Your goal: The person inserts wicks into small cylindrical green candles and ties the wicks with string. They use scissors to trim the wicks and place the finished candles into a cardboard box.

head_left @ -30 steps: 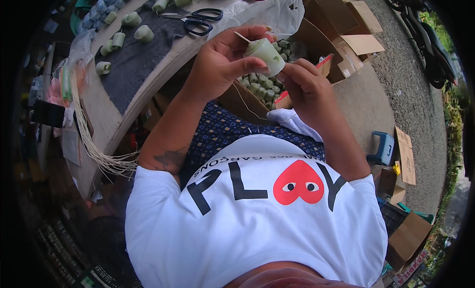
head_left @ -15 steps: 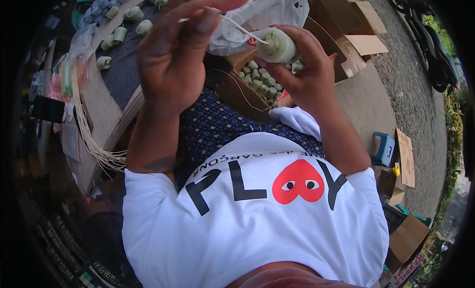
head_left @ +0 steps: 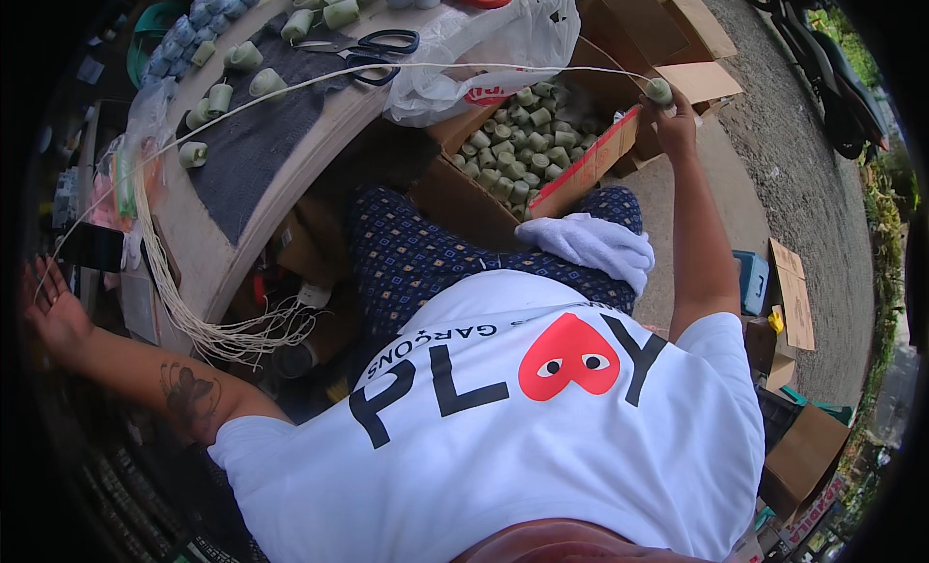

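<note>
My right hand (head_left: 673, 126), raised at the far right, grips a short pale green candle (head_left: 659, 92). From its top a long white wick cord (head_left: 435, 67) arcs across the whole view to the far left. There, near the rim of the view, my left hand (head_left: 60, 321) has the cord's other end at its fingers, palm turned up. An open cardboard box (head_left: 464, 190) in front of my knees holds many similar green candles (head_left: 523, 142). More loose candles (head_left: 266, 82) lie on a dark cloth (head_left: 247, 157) upon the table.
Dark-handled scissors (head_left: 373, 65) and a plastic bag (head_left: 484, 60) are on the curved table (head_left: 218, 263). A bundle of white cords (head_left: 184, 292) hangs off its edge. Blue pieces (head_left: 198, 26) stand behind. A white towel (head_left: 590, 244) rests on my lap; a motorcycle (head_left: 823, 70) is parked at right.
My hands have moved far apart, left hand out to the left and right hand to the right with the candle. The cord now stretches long between them, uncovering the scissors and box.
</note>
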A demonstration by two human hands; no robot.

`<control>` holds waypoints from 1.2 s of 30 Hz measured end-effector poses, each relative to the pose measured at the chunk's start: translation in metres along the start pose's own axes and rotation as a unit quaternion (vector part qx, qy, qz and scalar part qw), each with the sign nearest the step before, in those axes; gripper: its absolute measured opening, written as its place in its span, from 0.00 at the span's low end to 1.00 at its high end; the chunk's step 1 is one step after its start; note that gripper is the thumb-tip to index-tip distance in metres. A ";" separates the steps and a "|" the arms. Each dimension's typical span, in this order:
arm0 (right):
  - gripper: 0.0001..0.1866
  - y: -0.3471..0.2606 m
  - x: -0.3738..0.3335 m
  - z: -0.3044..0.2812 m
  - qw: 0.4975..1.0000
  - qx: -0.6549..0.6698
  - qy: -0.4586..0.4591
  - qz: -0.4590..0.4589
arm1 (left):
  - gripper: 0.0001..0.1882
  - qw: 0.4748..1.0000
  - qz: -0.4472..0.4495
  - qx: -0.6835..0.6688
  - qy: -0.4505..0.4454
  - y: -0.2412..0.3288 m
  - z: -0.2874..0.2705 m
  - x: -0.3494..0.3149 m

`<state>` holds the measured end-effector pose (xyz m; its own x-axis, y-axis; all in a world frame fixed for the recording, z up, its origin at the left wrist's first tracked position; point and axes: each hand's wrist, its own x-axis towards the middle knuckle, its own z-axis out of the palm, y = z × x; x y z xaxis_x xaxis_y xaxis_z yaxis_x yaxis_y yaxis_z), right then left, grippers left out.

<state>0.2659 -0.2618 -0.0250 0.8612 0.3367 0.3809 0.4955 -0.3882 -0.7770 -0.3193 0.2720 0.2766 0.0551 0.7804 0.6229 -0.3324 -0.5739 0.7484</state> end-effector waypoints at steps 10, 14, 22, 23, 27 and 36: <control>0.21 -0.144 -0.058 0.022 0.876 -0.379 -0.053 -0.294 | 0.44 0.856 -0.059 0.308 -0.410 -0.028 0.139 -0.181; 0.17 -0.210 -0.088 0.040 0.859 -0.274 -0.060 -0.429 | 0.53 0.785 -0.036 0.084 -0.613 -0.053 0.249 -0.276; 0.23 -0.237 -0.108 0.025 0.917 -0.106 0.033 -0.384 | 0.31 0.677 -0.388 -0.255 -0.571 -0.071 0.275 -0.327; 0.25 -0.236 -0.110 0.021 0.940 -0.037 0.060 -0.334 | 0.31 0.704 -0.354 -0.266 -0.556 -0.073 0.272 -0.328; 0.29 -0.220 -0.133 0.024 0.965 0.176 -0.188 -0.047 | 0.32 0.743 -0.249 -0.320 -0.532 -0.075 0.264 -0.344; 0.14 -0.203 -0.153 0.078 0.927 0.141 -0.313 -0.153 | 0.27 0.786 -0.172 -0.305 -0.509 -0.062 0.270 -0.354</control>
<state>0.0251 -0.1673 0.0351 0.4061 0.8599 0.3092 0.5801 0.0188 -0.8143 -0.0642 -0.0361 0.0709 0.8625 0.0819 0.4994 -0.5055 0.0956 0.8575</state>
